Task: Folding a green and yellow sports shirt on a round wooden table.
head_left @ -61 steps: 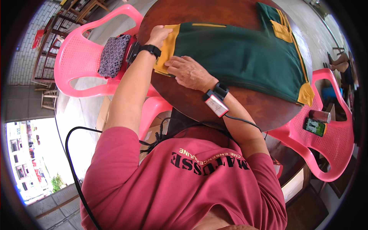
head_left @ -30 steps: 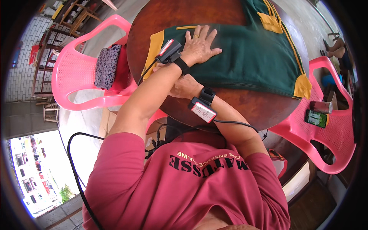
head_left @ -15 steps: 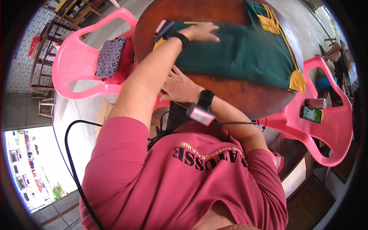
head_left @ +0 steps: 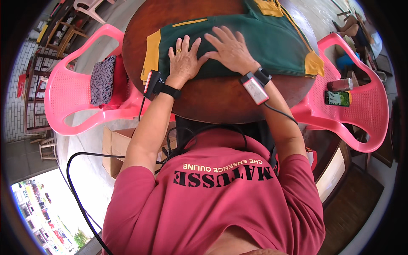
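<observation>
Left hand point(head_left: 183, 63), right hand point(head_left: 230, 51) flat, fingers spread, pressing green-and-yellow garment point(head_left: 272, 42) smooth against round desk point(head_left: 221, 100); yellow cuff beyond fingertips.

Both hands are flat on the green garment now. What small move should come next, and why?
Probably slide both palms outward to smooth it: the left hand and right hand lie flat, side by side, on the garment, which already lies folded on the table.

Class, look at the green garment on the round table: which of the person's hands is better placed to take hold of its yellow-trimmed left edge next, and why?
Probably the left hand: it lies flat on the green garment right beside the yellow-trimmed edge, while the right hand rests nearer the middle.
</observation>
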### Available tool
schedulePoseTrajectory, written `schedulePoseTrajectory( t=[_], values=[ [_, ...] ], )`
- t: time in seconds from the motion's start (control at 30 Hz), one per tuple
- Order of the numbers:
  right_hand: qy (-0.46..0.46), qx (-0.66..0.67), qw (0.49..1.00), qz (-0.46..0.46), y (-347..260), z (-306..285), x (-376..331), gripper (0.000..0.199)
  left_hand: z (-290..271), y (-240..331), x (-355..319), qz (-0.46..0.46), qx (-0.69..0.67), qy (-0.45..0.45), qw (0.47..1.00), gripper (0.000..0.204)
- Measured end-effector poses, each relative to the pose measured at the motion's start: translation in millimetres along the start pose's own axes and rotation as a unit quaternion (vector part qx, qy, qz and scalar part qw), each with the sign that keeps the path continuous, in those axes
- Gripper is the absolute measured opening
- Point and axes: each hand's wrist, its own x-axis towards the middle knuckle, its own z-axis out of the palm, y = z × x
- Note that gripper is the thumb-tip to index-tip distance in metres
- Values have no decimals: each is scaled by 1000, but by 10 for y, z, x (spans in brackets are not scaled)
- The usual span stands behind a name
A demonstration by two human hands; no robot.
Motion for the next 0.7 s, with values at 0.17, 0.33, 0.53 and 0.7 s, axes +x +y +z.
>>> schedulePoseTrajectory(
  t=[0.17,0.33,0.53,0.7],
  values=[
    [-89,-69,988,107,804,-138,-476,60,-11,1,-10,-11,-10,-7,1000,68],
    [-99,-129,954,252,1757,-538,-1190,60,-57,-15,-10,-16,-19,-25,999,80],
    [-104,-179,941,270,1754,-522,-1349,61,-105,-168,-103,9,-25,-25,999,88],
    [-121,-184,931,292,1480,-534,-1355,62,-166,-340,-202,14,-33,-42,998,89]
  ],
)
